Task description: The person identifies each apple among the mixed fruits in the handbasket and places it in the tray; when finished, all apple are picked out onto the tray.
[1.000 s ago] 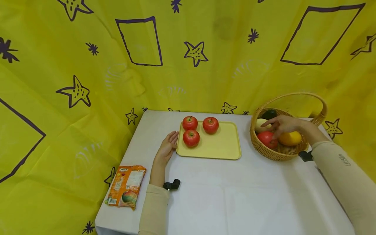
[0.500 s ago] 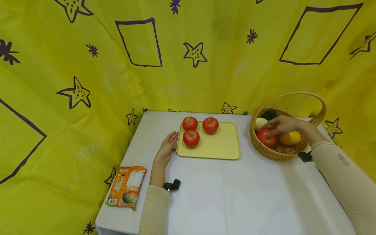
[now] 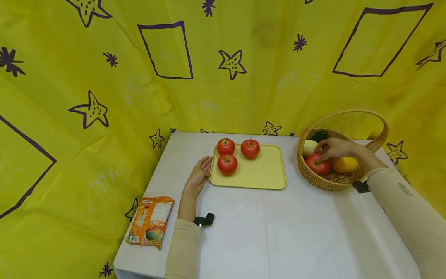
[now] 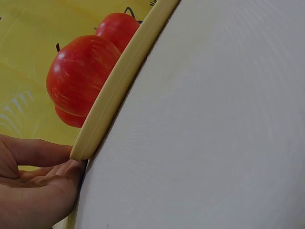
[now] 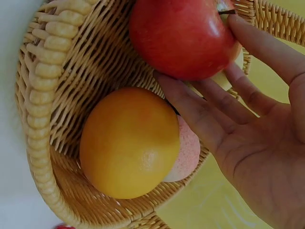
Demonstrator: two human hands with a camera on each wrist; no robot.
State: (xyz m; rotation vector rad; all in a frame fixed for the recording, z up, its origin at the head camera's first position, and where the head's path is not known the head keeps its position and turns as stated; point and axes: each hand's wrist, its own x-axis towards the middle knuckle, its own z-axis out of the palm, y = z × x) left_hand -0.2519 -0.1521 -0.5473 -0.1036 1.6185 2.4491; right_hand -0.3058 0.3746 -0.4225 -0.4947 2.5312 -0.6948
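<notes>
In the head view, my right hand (image 3: pixel 334 149) reaches into the wicker basket (image 3: pixel 315 180). Its thumb lies by the stem of a red apple (image 5: pixel 183 40) and its fingers are at the fruit's side, pinching it while it sits in the basket. My left hand (image 3: pixel 198 176) lies along the left edge of a yellow tray (image 3: pixel 259 176). The left wrist view shows its thumb touching the tray's corner, with the other fingers beside and below the rim. On the tray are a front apple (image 3: pixel 227 164), a back left apple (image 3: pixel 225 146) and a back right apple (image 3: pixel 250 149).
Beside the held apple, the basket has a yellow-orange fruit (image 5: pixel 128 143), a pinkish fruit (image 5: pixel 187 150), a pale round fruit (image 3: pixel 309 148) and a dark green one (image 3: pixel 319 135). Its tall handle (image 3: pixel 355 111) arches above. An orange snack packet (image 3: pixel 150 221) lies at the table's left.
My right hand's fingers have drawn in from over the pale fruit and settled on the red apple in the basket. The left hand and tray stay in place.
</notes>
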